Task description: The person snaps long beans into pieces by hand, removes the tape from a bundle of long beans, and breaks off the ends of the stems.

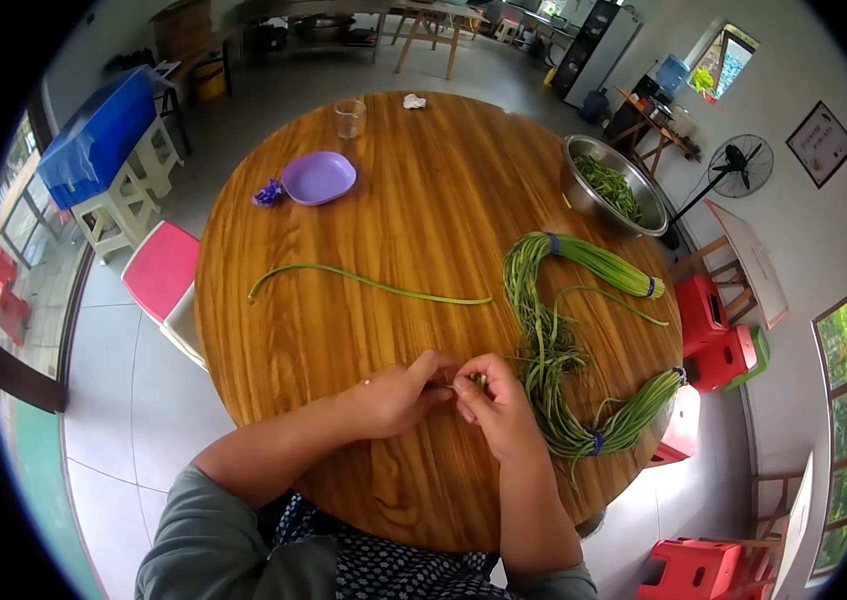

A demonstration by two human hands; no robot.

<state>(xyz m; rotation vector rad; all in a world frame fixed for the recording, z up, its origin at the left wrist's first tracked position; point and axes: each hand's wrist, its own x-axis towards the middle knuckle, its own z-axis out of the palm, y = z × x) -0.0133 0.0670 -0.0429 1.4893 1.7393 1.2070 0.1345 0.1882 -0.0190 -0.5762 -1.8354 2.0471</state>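
Observation:
My left hand (405,397) and my right hand (495,408) meet close together above the near part of the round wooden table (393,230). Both have their fingers closed in a pinch. Short green garlic scape pieces (479,380) show at my right fingers; the stem between the two hands is mostly hidden. One long garlic scape (373,284) lies by itself beyond my hands. To the right rest two bundles of garlic scapes, an upper bundle (603,262) and a lower bundle (633,412), tied with blue bands, their thin ends tangled together.
A steel bowl (575,190) holding green pieces stands at the table's right rear. At the left rear are a purple plate (319,178), a crumpled purple item (267,193), a clear cup (350,119) and crumpled white tissue (414,101). Stools, including a pink-topped one (163,268), surround the table.

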